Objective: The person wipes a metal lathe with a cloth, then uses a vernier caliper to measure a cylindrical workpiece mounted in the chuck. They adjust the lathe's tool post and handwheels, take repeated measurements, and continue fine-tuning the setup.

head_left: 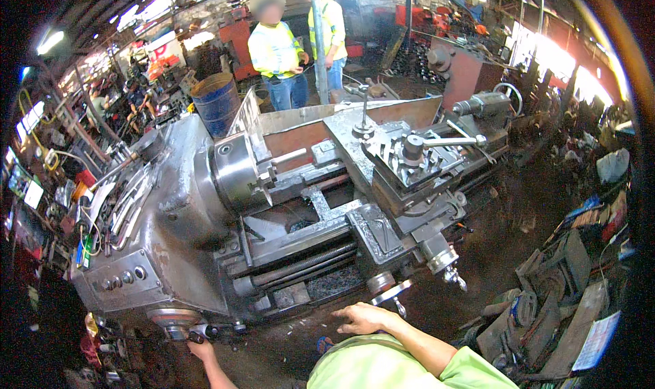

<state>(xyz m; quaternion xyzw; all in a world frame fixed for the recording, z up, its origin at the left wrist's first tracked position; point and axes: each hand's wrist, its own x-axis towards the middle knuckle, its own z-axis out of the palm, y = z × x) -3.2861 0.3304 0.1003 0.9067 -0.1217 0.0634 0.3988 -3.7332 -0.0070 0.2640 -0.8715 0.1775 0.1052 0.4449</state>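
A large grey metal lathe (205, 211) filled the middle of the workshop, its headstock on the left and its bed running off to the right. A round chuck (235, 174) sat at the headstock's inner face, with the carriage and tool post (409, 158) further along the bed and the tailstock (484, 106) at the far right end. Beyond the lathe's back edge stood a blue drum (217, 102), and near it two people in yellow high-visibility vests (276, 51) stood close together. Scrap metal and flat pieces (552, 300) lay piled on the dirty floor to the right. At the lathe's near edge a small handwheel (387, 288) hung below the carriage apron. The right hand (365, 317), coming out of a light green sleeve, rested open with fingers spread just beside that handwheel; whether it touched it could not be told. The left hand (199, 348) reached low under the headstock's near corner, fingers curled around a small dark knob (194, 334) there.
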